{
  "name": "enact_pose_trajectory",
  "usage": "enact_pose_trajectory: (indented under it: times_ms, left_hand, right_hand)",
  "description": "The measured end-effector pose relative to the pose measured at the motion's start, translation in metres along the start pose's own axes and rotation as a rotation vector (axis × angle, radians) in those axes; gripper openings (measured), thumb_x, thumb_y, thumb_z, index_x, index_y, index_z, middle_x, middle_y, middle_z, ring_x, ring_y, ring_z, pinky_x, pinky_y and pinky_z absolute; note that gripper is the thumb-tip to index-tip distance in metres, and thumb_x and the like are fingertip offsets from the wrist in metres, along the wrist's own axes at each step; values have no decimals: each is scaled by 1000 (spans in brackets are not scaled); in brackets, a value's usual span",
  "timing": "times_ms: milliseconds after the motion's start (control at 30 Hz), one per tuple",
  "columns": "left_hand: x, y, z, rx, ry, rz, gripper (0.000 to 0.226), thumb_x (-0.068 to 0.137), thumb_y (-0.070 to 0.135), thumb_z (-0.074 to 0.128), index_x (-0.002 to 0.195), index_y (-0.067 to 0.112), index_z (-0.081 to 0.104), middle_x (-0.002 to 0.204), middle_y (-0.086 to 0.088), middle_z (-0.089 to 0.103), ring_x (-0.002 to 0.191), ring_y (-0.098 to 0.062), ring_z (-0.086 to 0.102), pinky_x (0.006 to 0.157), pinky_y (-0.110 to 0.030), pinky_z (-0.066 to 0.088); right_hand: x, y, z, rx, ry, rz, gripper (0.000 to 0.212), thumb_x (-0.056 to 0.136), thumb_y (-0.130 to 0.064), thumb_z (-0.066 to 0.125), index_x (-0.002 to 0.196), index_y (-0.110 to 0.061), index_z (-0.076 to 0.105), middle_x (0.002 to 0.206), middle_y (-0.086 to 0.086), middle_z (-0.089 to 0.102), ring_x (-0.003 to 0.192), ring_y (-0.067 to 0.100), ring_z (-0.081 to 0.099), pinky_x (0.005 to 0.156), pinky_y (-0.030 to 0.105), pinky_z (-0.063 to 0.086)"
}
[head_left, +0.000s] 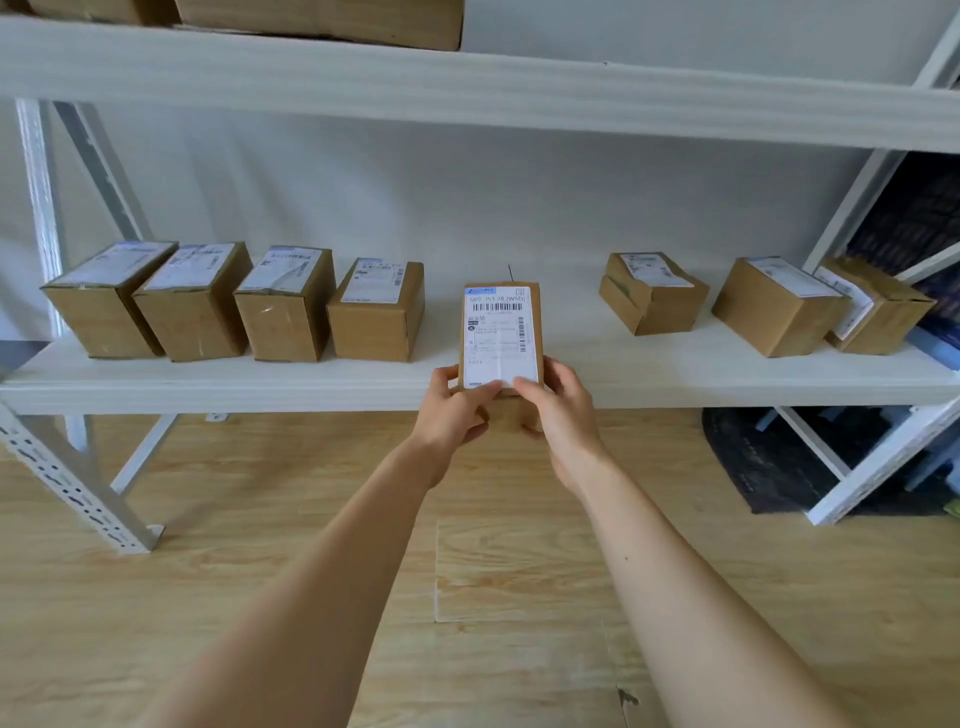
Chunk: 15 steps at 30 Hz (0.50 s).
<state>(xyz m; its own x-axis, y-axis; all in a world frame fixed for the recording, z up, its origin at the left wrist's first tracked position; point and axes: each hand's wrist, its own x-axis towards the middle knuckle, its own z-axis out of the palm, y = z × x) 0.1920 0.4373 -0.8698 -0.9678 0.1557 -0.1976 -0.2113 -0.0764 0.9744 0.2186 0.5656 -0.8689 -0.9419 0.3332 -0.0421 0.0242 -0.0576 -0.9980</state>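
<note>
Gripped at near end by both hands: small brown cardboard box (501, 332), white shipping label facing up, long axis pointing into rack. Positioned at front edge of white shelf board (675, 374), near end overhanging; resting or lifted, cannot tell. Left hand (457, 410): thumb flat on label's near edge, fingers (448, 375) curled round left side. Right hand (558, 410): thumb on label, fingers (560, 371) wrapped round right side. Both clamped on box. Flanked by four labelled brown boxes (283, 304) to left and three more boxes (652, 293) to right, all well apart from it.
</note>
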Motion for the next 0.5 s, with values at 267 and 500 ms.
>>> enact_pose_trajectory:
  times_ms: [267, 500]
  left_hand:
    - [47, 31, -4, 88, 41, 50, 48, 97, 31, 63, 142, 24, 48, 100, 14, 62, 91, -3, 58, 78, -25, 42]
    - [99, 34, -11, 91, 171, 54, 54, 94, 40, 65, 139, 15, 48, 121, -1, 60, 108, -19, 56, 88, -32, 43]
  right_hand:
    - [55, -27, 16, -7, -65, 71, 35, 97, -22, 62, 131, -16, 56, 109, -8, 64, 88, 2, 60, 89, 47, 57]
    - [107, -28, 40, -105, -107, 77, 36, 99, -29, 59, 133, -18, 55, 122, -2, 62, 104, 18, 59, 89, 46, 56]
